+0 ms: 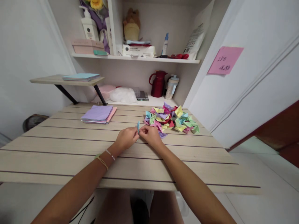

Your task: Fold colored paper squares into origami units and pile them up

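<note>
Between my two hands stands a small folded piece of blue paper (138,125), seen nearly edge-on. My left hand (127,137) pinches it from the left, and my right hand (150,133) pinches it from the right; both are closed at the fingertips. How the paper is folded underneath the fingers is hidden. Just beyond my right hand lies a heap of folded paper boats (179,122) in pink, yellow, green, purple, red and blue. Farther left on the table rests a stack of square paper sheets (98,113), purple on top.
A small raised shelf (46,79) at the left carries blue paper sheets (80,76). Along the back stand a red jug (158,84), a pale tumbler (172,87) and a white plastic bag (123,95). A pink note (225,60) sticks to the right wall.
</note>
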A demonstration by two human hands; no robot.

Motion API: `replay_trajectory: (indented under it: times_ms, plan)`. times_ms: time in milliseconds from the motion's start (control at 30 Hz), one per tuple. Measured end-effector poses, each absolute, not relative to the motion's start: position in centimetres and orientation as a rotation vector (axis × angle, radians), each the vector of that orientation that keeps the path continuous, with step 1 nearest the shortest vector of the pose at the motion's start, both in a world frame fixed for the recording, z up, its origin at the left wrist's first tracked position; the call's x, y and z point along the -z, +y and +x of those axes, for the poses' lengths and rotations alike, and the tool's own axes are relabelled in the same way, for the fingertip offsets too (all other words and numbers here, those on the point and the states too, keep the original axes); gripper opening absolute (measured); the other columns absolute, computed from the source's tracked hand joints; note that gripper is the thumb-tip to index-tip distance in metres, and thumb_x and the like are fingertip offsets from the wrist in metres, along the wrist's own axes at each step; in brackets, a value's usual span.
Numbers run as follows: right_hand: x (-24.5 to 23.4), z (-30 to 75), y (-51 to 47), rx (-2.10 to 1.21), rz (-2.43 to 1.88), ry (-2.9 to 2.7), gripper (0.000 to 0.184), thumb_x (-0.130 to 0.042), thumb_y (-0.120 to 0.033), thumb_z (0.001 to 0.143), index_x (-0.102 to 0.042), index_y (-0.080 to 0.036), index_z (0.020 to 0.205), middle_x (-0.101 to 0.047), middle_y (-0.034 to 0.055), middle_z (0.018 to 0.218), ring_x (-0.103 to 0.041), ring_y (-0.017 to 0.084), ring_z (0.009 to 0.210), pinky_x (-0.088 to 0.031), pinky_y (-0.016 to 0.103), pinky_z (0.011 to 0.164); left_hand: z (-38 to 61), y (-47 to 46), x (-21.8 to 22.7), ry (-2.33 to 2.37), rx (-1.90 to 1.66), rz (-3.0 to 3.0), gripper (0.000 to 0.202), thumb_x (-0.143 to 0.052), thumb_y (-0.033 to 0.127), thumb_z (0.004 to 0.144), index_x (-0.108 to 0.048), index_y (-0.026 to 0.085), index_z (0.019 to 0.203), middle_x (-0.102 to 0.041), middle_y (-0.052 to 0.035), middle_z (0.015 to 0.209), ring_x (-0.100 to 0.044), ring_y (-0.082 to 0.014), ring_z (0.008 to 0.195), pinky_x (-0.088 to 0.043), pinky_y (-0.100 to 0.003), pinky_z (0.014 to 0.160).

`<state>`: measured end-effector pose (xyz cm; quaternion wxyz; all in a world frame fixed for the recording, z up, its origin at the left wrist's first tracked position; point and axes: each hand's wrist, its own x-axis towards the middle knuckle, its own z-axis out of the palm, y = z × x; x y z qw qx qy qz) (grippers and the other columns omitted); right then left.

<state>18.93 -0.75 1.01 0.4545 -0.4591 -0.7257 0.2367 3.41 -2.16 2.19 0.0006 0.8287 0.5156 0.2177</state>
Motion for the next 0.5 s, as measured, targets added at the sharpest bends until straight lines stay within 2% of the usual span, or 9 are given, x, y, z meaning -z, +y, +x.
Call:
replay_trajectory:
  times_ms: [167,500]
  plan:
    - [-1.02,18.82,-0.88,-0.569,-1.156,-1.747,0.011,-0.053,-0.019,0.066,-0.064,-0.016,0.066,-0.064,0.0004,0.061,-0.057,0.013,0.055,-0.041,0.021,0.055,3.76,-2.48,-2.52,1.745,-0.594,2.693,0.020,-0.041,0.028,0.083,-0.059,0.019,0.080,-0.064,-0.0063,0.079,-0.057,-0.0187,0.072,-0.033,-0.027,0.060]
    - [-1.14,19.14,-0.81,-0.602,-1.230,-1.627,0.011,-0.053,-0.021,0.063,-0.063,-0.016,0.065,-0.064,0.0005,0.061,-0.058,0.014,0.058,-0.042,0.022,0.057,3.41,-2.27,-2.40,1.859,-0.705,2.614,0.020,-0.042,0.027,0.083,-0.059,0.018,0.080,-0.064,-0.0050,0.076,-0.057,-0.0164,0.065,-0.032,-0.026,0.056]
